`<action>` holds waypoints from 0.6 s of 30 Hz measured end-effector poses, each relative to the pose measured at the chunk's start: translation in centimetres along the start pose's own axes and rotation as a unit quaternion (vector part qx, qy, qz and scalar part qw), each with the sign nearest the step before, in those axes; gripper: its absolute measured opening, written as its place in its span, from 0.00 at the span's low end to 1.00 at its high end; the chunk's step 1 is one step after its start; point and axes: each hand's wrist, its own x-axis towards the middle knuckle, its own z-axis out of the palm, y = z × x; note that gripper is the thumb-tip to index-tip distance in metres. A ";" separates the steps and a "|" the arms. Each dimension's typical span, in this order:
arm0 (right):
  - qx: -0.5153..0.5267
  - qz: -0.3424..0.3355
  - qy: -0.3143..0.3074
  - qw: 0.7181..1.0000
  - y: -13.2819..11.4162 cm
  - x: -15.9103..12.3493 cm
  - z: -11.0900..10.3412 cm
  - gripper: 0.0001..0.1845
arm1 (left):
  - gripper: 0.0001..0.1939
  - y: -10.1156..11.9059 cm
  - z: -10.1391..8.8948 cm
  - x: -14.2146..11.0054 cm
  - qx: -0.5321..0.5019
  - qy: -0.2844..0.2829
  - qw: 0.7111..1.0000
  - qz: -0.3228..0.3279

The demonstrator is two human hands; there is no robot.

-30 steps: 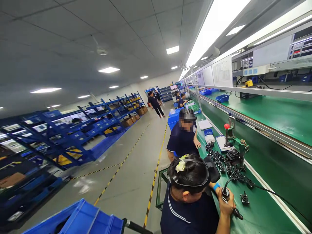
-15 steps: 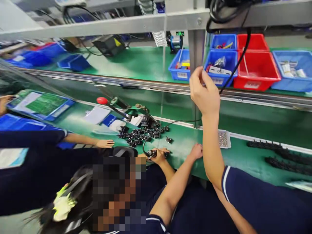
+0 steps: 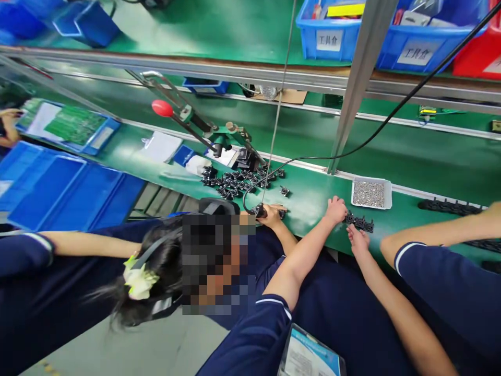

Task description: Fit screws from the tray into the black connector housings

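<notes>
My left hand (image 3: 336, 209) rests on the front edge of the green bench (image 3: 313, 196), fingers curled at the left end of a short row of black parts (image 3: 362, 223). My right hand (image 3: 358, 241) lies just below that row. Its fingers are stretched out and the tips touch the parts. A small white tray of tiny metal pieces (image 3: 368, 192) sits just behind the row.
A co-worker (image 3: 164, 271) sits close on my left, one hand on a corded tool (image 3: 260, 211) by a pile of black parts (image 3: 238, 180). Another person's arm (image 3: 438, 230) lies on the bench at right. A red-knobbed lever press (image 3: 188, 117) and blue bins (image 3: 336, 26) stand behind.
The view swung from the aisle down onto the bench and moved closer. My right hand now shows at the row of black parts. The raised arm at right has come down.
</notes>
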 end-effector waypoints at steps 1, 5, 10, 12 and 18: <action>0.017 0.004 0.003 1.000 0.0 0.1 0.2 0.28 | 0.12 -0.1 0.0 -0.1 0.001 0.000 1.000 -0.001; 0.050 0.008 0.009 0.999 0.1 0.4 0.5 0.38 | 0.11 -0.3 0.1 -0.5 0.004 -0.001 1.000 -0.002; 0.045 -0.005 0.031 0.998 0.6 0.1 1.0 0.40 | 0.10 -0.4 0.0 -0.7 0.013 -0.003 1.000 0.004; 0.056 -0.015 0.042 0.997 0.8 -0.1 1.2 0.41 | 0.10 -0.3 -0.3 -0.7 0.020 -0.003 1.000 0.012; 0.064 -0.035 0.065 0.995 1.0 -0.2 1.4 0.41 | 0.10 0.4 -1.4 -0.5 0.042 -0.043 0.998 0.026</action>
